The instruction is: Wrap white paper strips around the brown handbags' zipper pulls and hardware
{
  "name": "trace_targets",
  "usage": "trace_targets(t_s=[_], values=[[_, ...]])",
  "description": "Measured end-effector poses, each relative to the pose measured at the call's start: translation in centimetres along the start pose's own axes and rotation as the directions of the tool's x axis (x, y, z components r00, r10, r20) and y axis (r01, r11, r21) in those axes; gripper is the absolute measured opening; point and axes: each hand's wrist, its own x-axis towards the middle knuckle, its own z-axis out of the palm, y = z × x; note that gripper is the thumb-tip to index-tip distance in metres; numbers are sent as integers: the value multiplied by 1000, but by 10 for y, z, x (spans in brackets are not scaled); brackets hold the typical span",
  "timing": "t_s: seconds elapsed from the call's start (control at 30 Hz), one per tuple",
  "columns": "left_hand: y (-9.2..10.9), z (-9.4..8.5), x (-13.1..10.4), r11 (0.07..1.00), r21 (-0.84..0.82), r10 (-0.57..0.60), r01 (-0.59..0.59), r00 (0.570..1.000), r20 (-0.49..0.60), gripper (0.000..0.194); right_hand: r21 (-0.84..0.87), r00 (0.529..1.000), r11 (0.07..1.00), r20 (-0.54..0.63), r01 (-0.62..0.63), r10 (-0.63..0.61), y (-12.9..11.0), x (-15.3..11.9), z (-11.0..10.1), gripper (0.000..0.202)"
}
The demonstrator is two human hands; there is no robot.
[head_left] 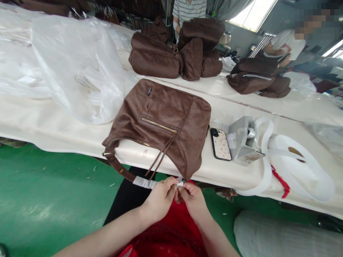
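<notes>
A brown shoulder bag lies on the table with its zipped pocket facing up and its strap hanging toward me over the front edge. White wrapping covers the strap from its middle to my hands. At the strap's right end, close to the bag's lower corner, my left hand pinches the white wrapping between thumb and fingers. My right hand is closed on the same wrapping, fingertips almost touching the left ones. My fingers partly hide the strap end and its metal fitting.
Right of the bag lie a phone, a grey tape dispenser and a roll of white strip with a red piece beside it. Clear plastic bags cover the left. More brown bags sit behind; two people stand beyond.
</notes>
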Motion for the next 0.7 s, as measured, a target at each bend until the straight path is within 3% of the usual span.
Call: trace_targets(t_s=[0.13,0.37,0.5,0.6,0.7], values=[[-3,3,-9,982,167,93,-83,994,-51,24,-31,999,999,-31,21,-22,5,1,3,30],[-12,11,-14,874,439,265,-208,961,-73,26,-231,972,973,-230,-18,-37,15,6,6,29],[-14,10,-11,880,450,224,-152,968,-111,26,-298,970,955,-232,-6,-66,6,6,2,30],[-16,7,-9,890,438,198,-127,973,-120,26,-180,987,983,-160,-26,-3,-4,1,2,26],[-20,7,-10,891,426,216,-158,972,-92,28,170,987,979,-91,-112,129,-10,-6,6,27]])
